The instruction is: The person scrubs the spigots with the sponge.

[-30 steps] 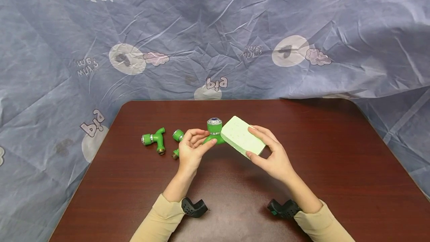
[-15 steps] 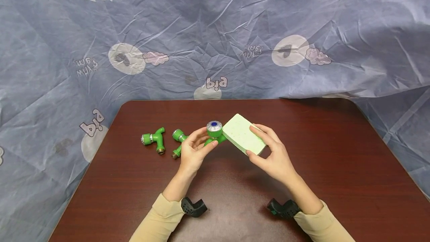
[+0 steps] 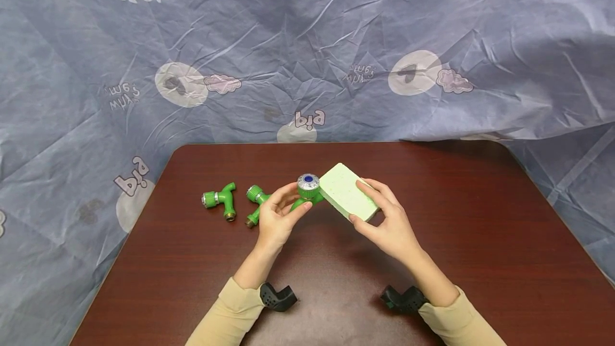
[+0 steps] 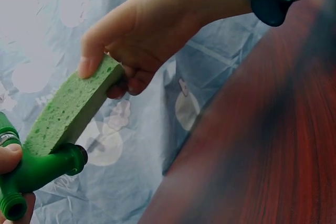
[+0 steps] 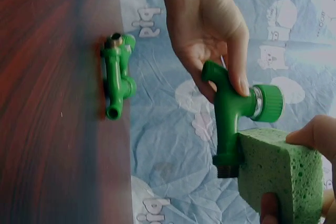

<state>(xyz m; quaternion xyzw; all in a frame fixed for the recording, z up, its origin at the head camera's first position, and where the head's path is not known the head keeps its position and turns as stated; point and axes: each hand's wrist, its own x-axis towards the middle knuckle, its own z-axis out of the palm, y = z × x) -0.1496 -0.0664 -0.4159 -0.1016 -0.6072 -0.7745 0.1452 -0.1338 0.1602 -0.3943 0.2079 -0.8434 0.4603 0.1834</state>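
My left hand [image 3: 276,218] pinches a green faucet [image 5: 228,114] between thumb and fingers, above the table. Its ribbed knob [image 3: 308,186] has a silver cap with a blue centre and tips toward the head camera. With thumb and fingers on opposite sides, my right hand [image 3: 391,226] grips a pale green sponge [image 3: 348,191]. In the right wrist view the sponge's edge touches the faucet body near the threaded end; the left wrist view shows the same contact. Part of the faucet is hidden behind my left fingers in the head view.
Two more green faucets lie on the dark red-brown table [image 3: 456,228], left of my hands: one faucet [image 3: 221,200] farther out, the other faucet [image 3: 254,196] partly behind my left hand. A blue-grey printed cloth [image 3: 307,57] hangs behind the table's far edge.
The faucet's knob has tilted toward the head camera, so its blue-centred cap now shows. My left hand has shifted slightly right. The sponge has moved slightly and stays in my right hand.
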